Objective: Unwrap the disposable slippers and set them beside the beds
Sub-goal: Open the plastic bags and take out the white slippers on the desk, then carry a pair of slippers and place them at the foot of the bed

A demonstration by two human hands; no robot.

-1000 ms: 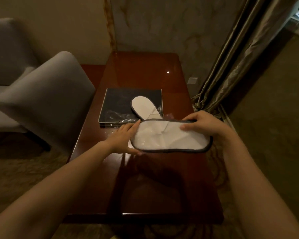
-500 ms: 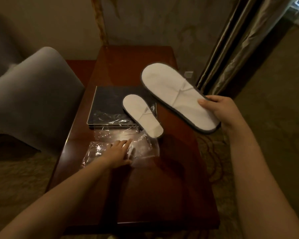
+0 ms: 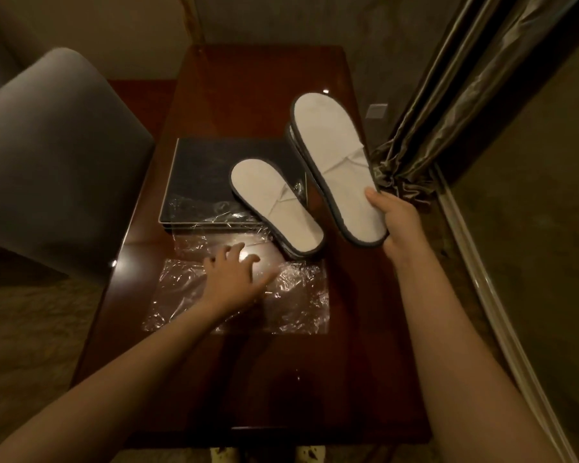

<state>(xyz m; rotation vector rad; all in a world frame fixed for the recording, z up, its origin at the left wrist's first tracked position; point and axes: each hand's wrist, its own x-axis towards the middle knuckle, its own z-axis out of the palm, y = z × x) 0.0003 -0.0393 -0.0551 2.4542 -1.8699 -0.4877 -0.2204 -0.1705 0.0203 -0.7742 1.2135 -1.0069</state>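
Note:
My right hand grips the near end of a white disposable slipper pair with grey trim, held in the air above the table's right side. A second white slipper pair lies on the table, partly over a dark tray. My left hand rests with fingers spread on an empty clear plastic wrapper lying flat on the dark wooden table. More crumpled clear plastic lies on the tray's near edge.
A grey upholstered chair stands close to the table's left side. Heavy curtains hang to the right, their hem bunched near the held slippers. A wall closes off the table's far end, with carpet below on both sides.
My right hand lifted the slippers out of the wrapper and up to the right. My left hand dropped onto the empty wrapper and pressed it flat on the table.

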